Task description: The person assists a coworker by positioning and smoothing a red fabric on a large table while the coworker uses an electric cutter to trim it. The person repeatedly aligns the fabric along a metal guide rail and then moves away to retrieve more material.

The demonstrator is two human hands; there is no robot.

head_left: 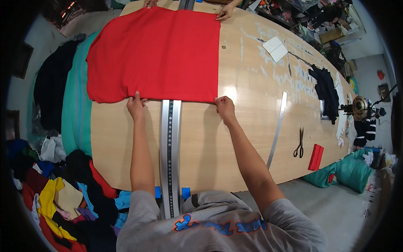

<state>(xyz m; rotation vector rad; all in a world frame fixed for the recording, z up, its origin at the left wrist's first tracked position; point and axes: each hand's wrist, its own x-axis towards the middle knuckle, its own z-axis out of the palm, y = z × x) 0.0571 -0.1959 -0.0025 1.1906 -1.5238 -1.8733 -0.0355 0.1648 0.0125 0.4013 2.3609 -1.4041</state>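
A large red cloth [159, 54] lies spread flat over the far half of a long wooden table [235, 138]. My left hand [136, 106] pinches its near edge toward the left corner. My right hand [225, 106] grips the same edge at the right corner. A perforated metal rail [170, 151] runs along the table between my arms and passes under the cloth. Across the table, another person's hands [224, 12] press on the far edge of the cloth.
A long metal ruler [277, 130], black scissors [299, 145] and a red block [315, 157] lie to the right. White paper [275, 48] and dark fabric [326, 90] sit further right. Teal cloth [75, 105] hangs off the left side; a fabric pile [63, 197] lies below.
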